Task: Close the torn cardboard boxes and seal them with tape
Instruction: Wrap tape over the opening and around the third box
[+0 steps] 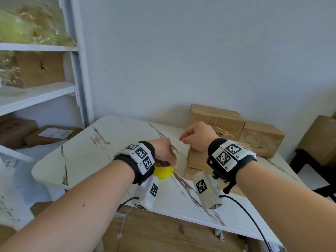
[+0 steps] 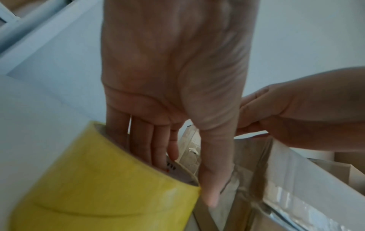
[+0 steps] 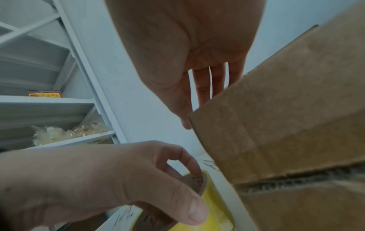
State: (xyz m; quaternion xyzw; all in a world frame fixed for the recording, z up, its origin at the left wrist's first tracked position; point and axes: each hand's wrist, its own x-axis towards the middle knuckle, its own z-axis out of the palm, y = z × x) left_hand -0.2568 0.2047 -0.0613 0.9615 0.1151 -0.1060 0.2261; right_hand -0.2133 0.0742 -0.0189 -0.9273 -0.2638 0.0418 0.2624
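Observation:
A yellow tape roll [image 1: 162, 172] [image 2: 98, 187] [image 3: 215, 207] stands on the white marble-pattern table [image 1: 91, 151]. My left hand [image 1: 164, 153] [image 2: 187, 171] [image 3: 177, 195] grips it, fingers inside the core and thumb on the outer rim. Just right of the roll sits a brown cardboard box [image 1: 196, 162] [image 2: 247, 164] [image 3: 286, 125] with a rough seam along its side. My right hand [image 1: 183, 140] [image 2: 242, 118] [image 3: 197, 109] hovers at the box's top left corner with thumb and fingertips close together. The box edge hides what lies between them.
Two taped cardboard boxes [image 1: 218, 120] [image 1: 261, 137] stand against the wall at the table's back right. A white shelf unit [image 1: 76, 70] with boxes and plastic bags rises on the left. Another box [image 1: 320, 139] rests on a dark stand at far right. Flat cardboard [image 1: 163, 231] lies below the table's front edge.

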